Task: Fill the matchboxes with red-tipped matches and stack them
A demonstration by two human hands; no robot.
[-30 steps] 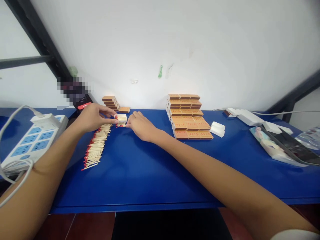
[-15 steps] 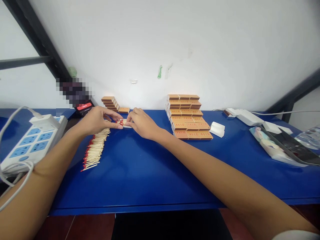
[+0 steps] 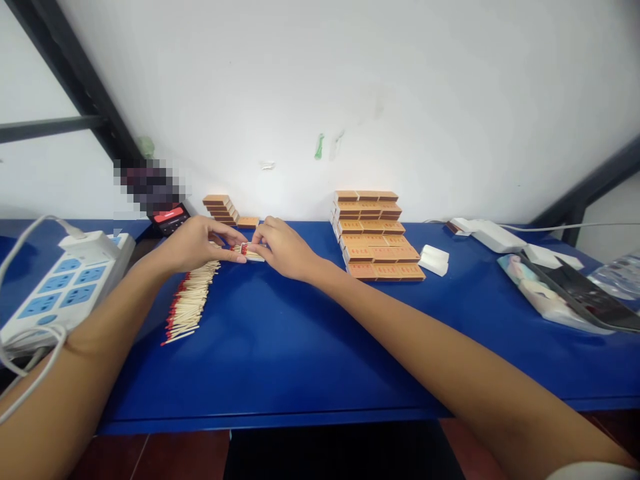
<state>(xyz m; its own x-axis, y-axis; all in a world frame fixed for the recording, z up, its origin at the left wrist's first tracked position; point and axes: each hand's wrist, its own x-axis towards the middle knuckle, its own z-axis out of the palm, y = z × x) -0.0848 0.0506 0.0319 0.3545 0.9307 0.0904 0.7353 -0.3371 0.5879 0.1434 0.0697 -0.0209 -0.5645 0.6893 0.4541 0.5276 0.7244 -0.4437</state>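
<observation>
My left hand and my right hand meet over a small open matchbox tray with red-tipped matches in it, low over the blue table. Both hands pinch the tray, the left from the left side and the right from the right. Just below the left hand a long heap of loose matches lies on the table. Behind the hands stands a short stack of brown matchboxes.
A large stepped stack of brown matchboxes stands to the right, with white inner trays beside it. A white power strip with cables lies far left. A phone leans at the wall. Bags and white boxes sit far right.
The tray lay flat under my left fingertips a second ago. My right hand has closed in on it, and both hands now pinch it a little nearer to me.
</observation>
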